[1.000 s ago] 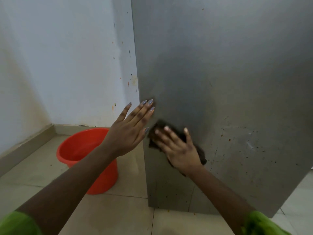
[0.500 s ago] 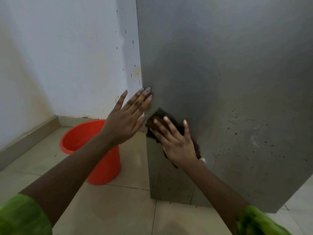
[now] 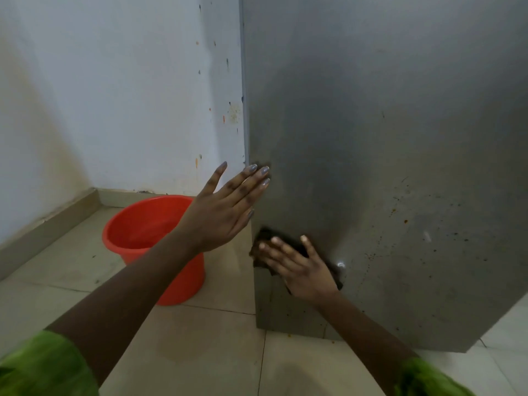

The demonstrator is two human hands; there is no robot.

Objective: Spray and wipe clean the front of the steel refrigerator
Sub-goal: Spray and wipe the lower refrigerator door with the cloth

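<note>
The steel refrigerator front (image 3: 385,167) fills the right side, speckled with brown and orange spots toward its lower right. My right hand (image 3: 300,270) presses a dark brown cloth (image 3: 264,238) flat against the lower left part of the steel, near its left edge. Most of the cloth is hidden under the palm. My left hand (image 3: 225,210) is open with fingers straight, its fingertips touching the refrigerator's left edge above the cloth. No spray bottle is in view.
A red plastic bucket (image 3: 137,224) stands on the tiled floor (image 3: 185,352) left of the refrigerator, close to the corner. The white wall (image 3: 128,95) behind it carries small orange splatters.
My right hand and the cloth have slid down the steel, now well below my left hand. My left hand stays at the refrigerator's edge.
</note>
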